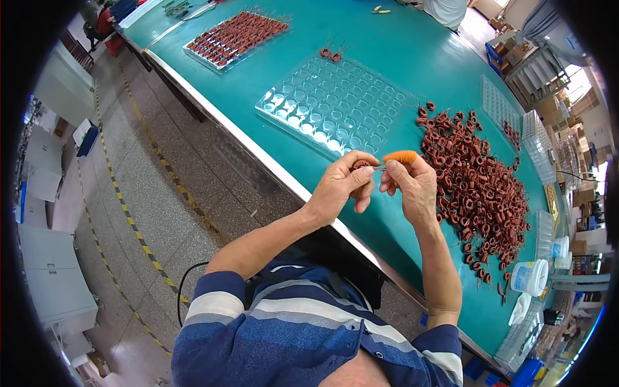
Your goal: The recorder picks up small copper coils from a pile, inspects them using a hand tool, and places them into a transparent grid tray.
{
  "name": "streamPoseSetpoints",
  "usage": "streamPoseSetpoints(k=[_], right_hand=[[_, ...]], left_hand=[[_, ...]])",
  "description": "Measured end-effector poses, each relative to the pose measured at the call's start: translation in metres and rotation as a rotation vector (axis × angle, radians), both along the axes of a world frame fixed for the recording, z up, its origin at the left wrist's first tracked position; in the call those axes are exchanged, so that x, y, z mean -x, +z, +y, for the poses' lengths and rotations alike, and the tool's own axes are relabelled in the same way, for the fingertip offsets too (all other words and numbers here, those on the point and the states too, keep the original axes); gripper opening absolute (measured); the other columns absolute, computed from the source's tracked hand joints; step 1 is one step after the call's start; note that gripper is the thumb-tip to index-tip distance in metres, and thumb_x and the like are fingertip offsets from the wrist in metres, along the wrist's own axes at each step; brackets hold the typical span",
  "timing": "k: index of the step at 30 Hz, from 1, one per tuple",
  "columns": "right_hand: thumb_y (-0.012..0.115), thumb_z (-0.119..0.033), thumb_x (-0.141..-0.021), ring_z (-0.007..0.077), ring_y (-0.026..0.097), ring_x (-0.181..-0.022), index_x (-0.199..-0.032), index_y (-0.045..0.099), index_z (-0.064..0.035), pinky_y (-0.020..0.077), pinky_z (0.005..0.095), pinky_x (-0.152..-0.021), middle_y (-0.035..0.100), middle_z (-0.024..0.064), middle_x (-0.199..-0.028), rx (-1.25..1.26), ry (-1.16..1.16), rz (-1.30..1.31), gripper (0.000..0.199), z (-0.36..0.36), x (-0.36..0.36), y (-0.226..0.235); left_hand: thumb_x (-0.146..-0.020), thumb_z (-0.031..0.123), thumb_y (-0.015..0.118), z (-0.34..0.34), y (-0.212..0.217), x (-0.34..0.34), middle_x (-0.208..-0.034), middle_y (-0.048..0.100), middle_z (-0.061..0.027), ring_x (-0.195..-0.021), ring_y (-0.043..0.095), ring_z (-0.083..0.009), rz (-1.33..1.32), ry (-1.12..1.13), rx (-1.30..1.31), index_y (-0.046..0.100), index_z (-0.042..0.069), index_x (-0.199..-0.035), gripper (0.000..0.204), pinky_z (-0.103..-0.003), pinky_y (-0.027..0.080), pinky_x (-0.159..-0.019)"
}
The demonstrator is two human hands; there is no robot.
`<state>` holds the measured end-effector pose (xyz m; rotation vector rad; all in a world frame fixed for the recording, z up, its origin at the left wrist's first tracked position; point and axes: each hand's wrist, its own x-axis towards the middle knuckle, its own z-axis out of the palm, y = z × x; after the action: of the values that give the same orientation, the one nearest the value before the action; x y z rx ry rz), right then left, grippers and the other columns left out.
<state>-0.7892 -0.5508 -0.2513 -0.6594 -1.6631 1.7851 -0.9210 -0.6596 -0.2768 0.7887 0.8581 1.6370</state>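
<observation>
Over this green tabletop point(248, 87), left hand point(335, 188) is pinching a coil point(361, 165), right hand point(416, 187) is gripping its wires point(378, 169), so going easy is probably preventing kinks.

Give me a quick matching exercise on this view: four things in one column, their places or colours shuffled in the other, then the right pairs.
Things:
1. Held coil
2. Finger cover
3. Coil pile
4. Filled tray

Places or colours:
A. Heaped to the right of the right hand
B. In the fingers of the left hand
C. Upper left of the picture
D. Orange

Right pairs: 1-B; 2-D; 3-A; 4-C
</observation>
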Motion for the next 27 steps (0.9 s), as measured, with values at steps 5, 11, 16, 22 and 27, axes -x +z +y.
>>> streamPoseSetpoints(k=[5, 11, 16, 22, 27], right_hand=[[0.065, -0.024, -0.089, 0.0112, 0.058, -0.057, -0.092, 0.063, 0.0, 0.0428, 0.0225, -0.051, 0.06, 0.005, -0.069, 0.064, 0.059, -0.112, 0.025, 0.01, 0.015, 0.001], [0.066, -0.025, -0.088, 0.0117, 0.059, -0.062, -0.088, 0.064, -0.0006, 0.0436, 0.0228, -0.055, 0.062, 0.0053, -0.071, 0.143, 0.061, -0.058, 0.024, 0.015, 0.015, -0.006], [0.064, -0.022, -0.088, 0.0097, 0.054, -0.065, -0.086, 0.065, -0.0007, 0.043, 0.0233, -0.06, 0.061, 0.0042, -0.072, -0.048, 0.154, -0.192, 0.021, 0.033, 0.028, 0.008], [0.062, -0.026, -0.09, 0.0079, 0.054, -0.058, -0.09, 0.064, 0.0008, 0.0398, 0.0202, -0.052, 0.059, 0.0026, -0.066, -0.253, -0.228, -0.241, 0.027, 0.014, 0.012, 0.007], [0.065, -0.03, -0.089, 0.0075, 0.053, -0.051, -0.084, 0.064, -0.0014, 0.0375, 0.0198, -0.046, 0.059, 0.0014, -0.063, -0.048, 0.021, -0.212, 0.029, -0.005, 0.021, 0.01]], left_hand=[[-0.1, 0.023, 0.043, -0.004, 0.0, 0.003, -0.065, 0.047, -0.0045, -0.049, 0.048, -0.0125, 0.109, 0.032, 0.001, 0.045, 0.005, -0.114, 0.022, -0.024, 0.04, -0.047], [-0.1, 0.02, 0.042, 0.002, -0.003, 0.008, -0.062, 0.044, -0.0031, -0.048, 0.046, -0.0105, 0.142, 0.056, 0.005, 0.042, 0.007, -0.105, 0.014, -0.022, 0.037, -0.046], [-0.098, 0.017, 0.044, 0.005, 0.001, 0.009, -0.059, 0.044, -0.0005, -0.046, 0.044, -0.0084, 0.368, 0.066, 0.0, 0.042, 0.005, -0.098, 0.011, -0.024, 0.035, -0.045], [-0.098, 0.016, 0.044, 0.004, -0.008, 0.016, -0.06, 0.046, -0.0013, -0.048, 0.045, -0.0084, 0.289, 0.164, 0.012, 0.042, 0.004, -0.099, 0.012, -0.025, 0.036, -0.045], [-0.098, 0.019, 0.046, 0.009, 0.0, 0.02, -0.063, 0.05, -0.0027, -0.051, 0.049, -0.0107, 0.63, 0.231, -0.032, 0.043, 0.003, -0.102, 0.017, -0.027, 0.04, -0.049]])
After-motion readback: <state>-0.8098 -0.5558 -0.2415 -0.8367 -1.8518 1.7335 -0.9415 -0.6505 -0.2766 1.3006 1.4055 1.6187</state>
